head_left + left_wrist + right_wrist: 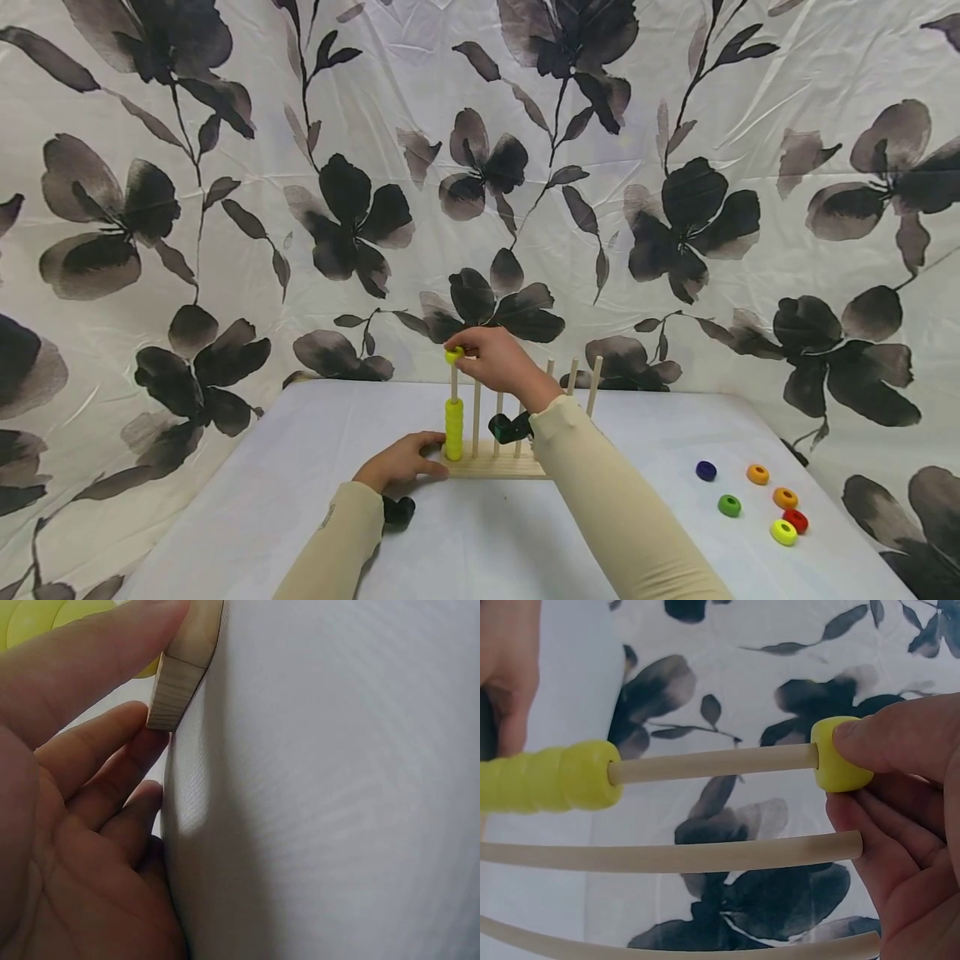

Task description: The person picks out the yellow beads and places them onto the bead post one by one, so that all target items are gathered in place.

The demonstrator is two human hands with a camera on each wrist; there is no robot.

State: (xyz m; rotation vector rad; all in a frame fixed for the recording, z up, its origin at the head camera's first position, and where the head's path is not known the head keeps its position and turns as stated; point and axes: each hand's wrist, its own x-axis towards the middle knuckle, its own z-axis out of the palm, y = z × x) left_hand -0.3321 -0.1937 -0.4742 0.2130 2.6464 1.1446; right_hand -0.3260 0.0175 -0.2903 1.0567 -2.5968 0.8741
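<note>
In the head view, a wooden peg rack [495, 472] with several upright pegs stands on the table. A stack of yellow beads [453, 429] fills the lower part of its leftmost peg. My right hand [495, 360] pinches one more yellow bead [838, 777] between thumb and fingers at the top of that same peg; the right wrist view shows the peg's end inside the bead, with bare wood between it and the stack. Down at the rack's left end, my left hand [405, 461] holds the base, thumb at the front and fingertips against the end [166, 701].
Loose beads lie at the table's right: a blue one [706, 471], a green one [729, 505], two orange ones [757, 474], a red one [797, 522] and a yellow one [783, 532]. Behind the white table [600, 533] hangs a flowered cloth [480, 233].
</note>
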